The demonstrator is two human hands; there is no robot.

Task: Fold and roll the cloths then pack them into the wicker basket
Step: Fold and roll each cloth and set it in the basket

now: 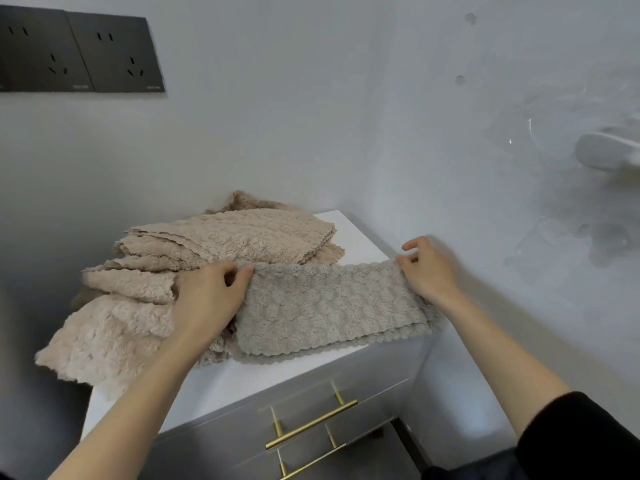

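Observation:
A grey-beige fluffy cloth [325, 306] lies folded into a long band across the front right of a white cabinet top [242, 379]. My left hand [207, 296] pinches its far left corner between thumb and fingers. My right hand [427, 268] pinches its far right corner at the cabinet's right edge. A pile of several beige fluffy cloths [166, 271] lies behind and to the left, partly under my left hand, one hanging over the left edge. No wicker basket is in view.
The grey cabinet has drawers with brass bar handles [311, 424] below the top. White walls close in behind and to the right. Black wall sockets [79, 51] sit upper left. A white fixture [606, 154] sticks out of the right wall.

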